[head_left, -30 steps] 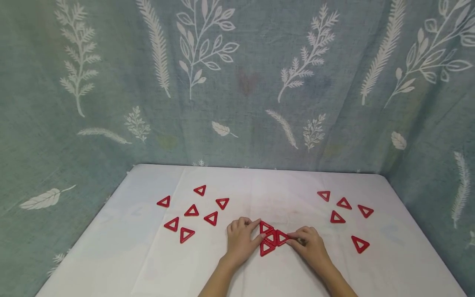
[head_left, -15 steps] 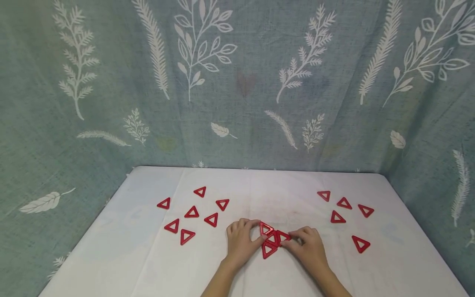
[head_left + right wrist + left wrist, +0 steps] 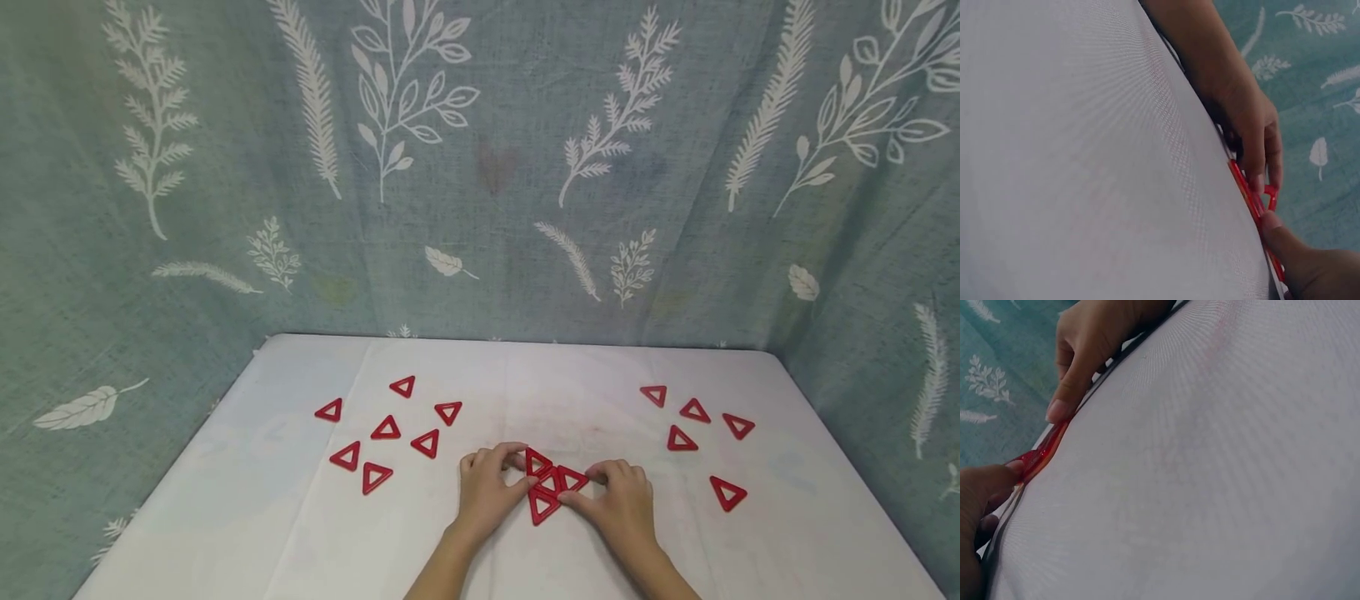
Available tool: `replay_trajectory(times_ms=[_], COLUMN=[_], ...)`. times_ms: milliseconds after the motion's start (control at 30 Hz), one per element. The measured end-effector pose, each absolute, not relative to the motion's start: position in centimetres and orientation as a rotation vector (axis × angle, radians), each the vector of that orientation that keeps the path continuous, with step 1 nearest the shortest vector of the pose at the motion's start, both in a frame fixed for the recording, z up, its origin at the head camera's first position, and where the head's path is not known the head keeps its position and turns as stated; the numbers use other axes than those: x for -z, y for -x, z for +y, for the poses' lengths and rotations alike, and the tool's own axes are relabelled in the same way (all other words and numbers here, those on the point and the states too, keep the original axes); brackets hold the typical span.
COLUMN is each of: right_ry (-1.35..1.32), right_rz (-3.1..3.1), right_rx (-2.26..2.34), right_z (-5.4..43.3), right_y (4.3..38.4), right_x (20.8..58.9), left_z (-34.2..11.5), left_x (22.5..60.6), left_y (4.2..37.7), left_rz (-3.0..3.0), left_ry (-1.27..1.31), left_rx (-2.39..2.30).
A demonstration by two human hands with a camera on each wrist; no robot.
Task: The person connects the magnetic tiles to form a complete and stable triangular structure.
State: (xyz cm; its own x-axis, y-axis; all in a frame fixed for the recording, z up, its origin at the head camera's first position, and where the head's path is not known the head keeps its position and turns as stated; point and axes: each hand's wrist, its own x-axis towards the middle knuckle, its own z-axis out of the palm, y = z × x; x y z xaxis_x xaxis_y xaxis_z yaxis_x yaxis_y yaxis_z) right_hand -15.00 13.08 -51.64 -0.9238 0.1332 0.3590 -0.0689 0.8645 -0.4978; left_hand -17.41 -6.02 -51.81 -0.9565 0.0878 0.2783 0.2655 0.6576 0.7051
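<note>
Right triangle [image 3: 577, 475] is turned slightly since earlier; pinched by right hand [image 3: 624, 502], upper triangle [image 3: 542, 459] by left hand [image 3: 483, 490]; loose triangles [image 3: 738, 495] are scattered either side.

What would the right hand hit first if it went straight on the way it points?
First, the red triangle the right hand pinches; beyond it, probably the middle triangle, though depth is unclear.

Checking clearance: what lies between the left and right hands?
In the head view, a cluster of four red triangles lies between the left hand and right hand.
</note>
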Motion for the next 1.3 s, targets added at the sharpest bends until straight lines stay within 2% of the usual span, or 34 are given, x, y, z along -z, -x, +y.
replay_trajectory(times_ms=[667,1033,1300], right_ry=[0.145,0.030,-0.146], right_rz=[-2.644,-2.560,-2.436], right_rx=[-0.837,-1.167,-1.181], right_z=[12.8,12.8,12.7], right_y=[14.9,14.8,14.7], right_x=[51.2,51.4,51.9], left_z=[-6.0,-6.2,-6.4], left_x=[51.6,51.6,51.9], left_y=[17.6,17.3,17.3], left_rz=[-2.669,-2.646,-2.624], left_ry=[0.294,0.380,0.439], left_rx=[1.193,1.159,1.114])
